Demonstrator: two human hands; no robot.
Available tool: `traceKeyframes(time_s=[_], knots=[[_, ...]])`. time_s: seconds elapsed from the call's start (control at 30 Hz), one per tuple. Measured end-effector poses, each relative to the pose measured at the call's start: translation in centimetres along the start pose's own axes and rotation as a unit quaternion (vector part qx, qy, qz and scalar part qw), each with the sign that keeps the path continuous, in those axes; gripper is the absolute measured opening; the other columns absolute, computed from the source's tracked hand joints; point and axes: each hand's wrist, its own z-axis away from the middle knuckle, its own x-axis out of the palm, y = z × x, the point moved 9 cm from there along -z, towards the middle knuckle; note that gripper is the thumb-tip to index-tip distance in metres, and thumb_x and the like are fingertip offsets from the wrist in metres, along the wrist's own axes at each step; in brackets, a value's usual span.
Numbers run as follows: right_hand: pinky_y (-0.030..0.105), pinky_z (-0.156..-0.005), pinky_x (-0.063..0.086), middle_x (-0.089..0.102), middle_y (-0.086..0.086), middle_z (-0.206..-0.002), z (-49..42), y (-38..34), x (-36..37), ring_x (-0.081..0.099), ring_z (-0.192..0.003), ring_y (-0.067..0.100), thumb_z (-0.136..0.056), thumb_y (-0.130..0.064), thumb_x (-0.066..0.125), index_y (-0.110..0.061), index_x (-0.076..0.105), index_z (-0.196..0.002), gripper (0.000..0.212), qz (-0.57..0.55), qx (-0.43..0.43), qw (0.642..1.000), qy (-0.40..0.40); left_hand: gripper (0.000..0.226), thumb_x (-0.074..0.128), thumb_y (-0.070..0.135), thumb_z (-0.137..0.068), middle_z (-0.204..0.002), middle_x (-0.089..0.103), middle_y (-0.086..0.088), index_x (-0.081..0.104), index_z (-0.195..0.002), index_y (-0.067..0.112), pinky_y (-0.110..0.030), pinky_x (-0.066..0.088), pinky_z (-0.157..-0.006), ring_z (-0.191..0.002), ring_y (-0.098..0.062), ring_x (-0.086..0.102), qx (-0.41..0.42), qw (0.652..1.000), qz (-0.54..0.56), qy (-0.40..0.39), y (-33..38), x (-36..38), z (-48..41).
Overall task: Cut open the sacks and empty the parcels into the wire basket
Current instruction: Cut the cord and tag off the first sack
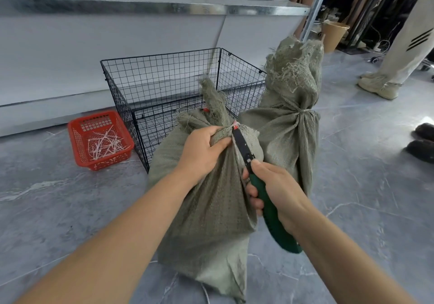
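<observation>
Two bare forearms reach out low over the grey floor. Her or his left hand (202, 151) clenches the gathered neck of the near sack (211, 209), just under its red tie (235, 125). The right hand (274, 186) is wrapped round the green handle of a knife (279, 231), whose black blade runs up and leftward, tip at the tie. The tie sits just right of the left fist, so I'd guess the cut comes there. Just beyond stands the wire basket (164, 78), with a second tied sack (288, 125) to its right
</observation>
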Motion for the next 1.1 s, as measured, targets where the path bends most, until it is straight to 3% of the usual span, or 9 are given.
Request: traceKeyframes(time_s=[0.13,0.3,0.37,0.53,0.6,0.67,0.77,0.97,1.1], knots=[[0.017,-0.035,0.029,0.041,-0.001,-0.047,0.0,-0.8,1.0,0.032,-0.035,0.012,-0.099,-0.032,0.035,-0.015,0.049,-0.073,0.034,-0.013,0.014,1.000,-0.025,0.018,0.060,0.017,-0.088,-0.095,0.071,-0.007,0.068,-0.099,0.006,-0.023,0.040,-0.067,-0.082,-0.011,0.060,-0.009,0.999,0.017,0.027,-0.6,-0.4,0.0],[0.029,-0.055,0.040,0.049,-0.005,-0.048,-1.1,-2.8,-2.2,0.047,-0.050,0.020,-0.095,-0.036,0.039,-0.016,0.052,-0.065,0.038,0.259,-0.134,0.943,0.158,0.024,0.060,0.015,-0.088,-0.105,0.070,-0.005,0.066,-0.110,0.006,-0.017,0.039,-0.074,-0.096,-0.015,0.063,0.021,0.998,-0.031,0.055,0.5,-0.8,0.2],[0.033,-0.063,0.043,0.051,-0.002,-0.055,-1.4,-3.1,-2.9,0.051,-0.060,0.026,-0.095,-0.038,0.039,-0.016,0.053,-0.068,0.038,0.284,-0.145,0.930,0.184,0.026,0.060,0.015,-0.088,-0.106,0.070,-0.005,0.066,-0.111,0.006,-0.012,0.037,-0.072,-0.095,-0.012,0.061,0.036,0.996,-0.038,0.074,1.0,-0.8,0.5],[0.028,-0.054,0.036,0.047,-0.007,-0.043,-1.8,-2.6,-2.0,0.042,-0.045,0.014,-0.097,-0.030,0.040,-0.020,0.048,-0.059,0.040,0.202,-0.132,0.955,0.172,0.025,0.059,0.018,-0.088,-0.100,0.069,-0.001,0.067,-0.107,0.004,-0.015,0.038,-0.071,-0.089,-0.006,0.057,0.015,0.997,0.003,0.082,0.6,-0.7,0.6],[0.018,-0.039,0.031,0.040,-0.007,-0.034,-1.7,-4.0,-3.9,0.035,-0.032,0.010,-0.097,-0.027,0.037,-0.018,0.045,-0.059,0.040,-0.012,-0.110,0.975,0.193,0.026,0.058,0.026,-0.083,-0.090,0.072,-0.008,0.070,-0.094,0.006,-0.025,0.046,-0.071,-0.081,-0.006,0.059,0.021,1.000,0.016,-0.005,0.6,2.4,1.7],[0.009,-0.034,0.025,0.036,-0.008,-0.033,-1.0,-7.3,-6.6,0.029,-0.026,0.007,-0.097,-0.028,0.034,-0.019,0.041,-0.062,0.037,-0.185,-0.132,0.954,0.195,0.022,0.060,0.024,-0.081,-0.083,0.071,-0.008,0.070,-0.089,0.007,-0.017,0.043,-0.067,-0.075,0.001,0.054,0.035,0.996,0.013,-0.084,1.6,6.0,3.9],[0.013,-0.034,0.028,0.039,-0.005,-0.039,-0.1,-9.5,-8.6,0.031,-0.027,0.009,-0.099,-0.031,0.032,-0.017,0.043,-0.067,0.036,-0.072,-0.153,0.966,0.196,0.017,0.063,0.013,-0.085,-0.087,0.066,0.006,0.069,-0.100,0.008,0.003,0.034,-0.066,-0.081,0.009,0.049,0.031,0.997,0.031,-0.069,2.0,6.7,4.3],[0.020,-0.033,0.032,0.040,0.001,-0.047,-0.3,-7.6,-6.7,0.035,-0.031,0.010,-0.100,-0.033,0.034,-0.012,0.047,-0.072,0.037,0.044,-0.072,0.992,0.096,0.031,0.066,0.008,-0.083,-0.109,0.068,0.000,0.066,-0.113,0.009,0.004,0.033,-0.081,-0.100,-0.002,0.057,0.020,0.998,0.064,-0.014,0.9,3.7,2.4],[0.021,-0.036,0.038,0.047,0.000,-0.048,-0.1,-5.8,-5.4,0.040,-0.038,0.013,-0.097,-0.029,0.046,-0.008,0.052,-0.079,0.028,0.143,-0.004,0.989,0.039,0.036,0.064,0.014,-0.084,-0.109,0.058,0.013,0.061,-0.120,0.015,0.010,0.028,-0.081,-0.106,0.003,0.050,0.008,0.997,0.070,0.009,0.5,1.9,1.6]])
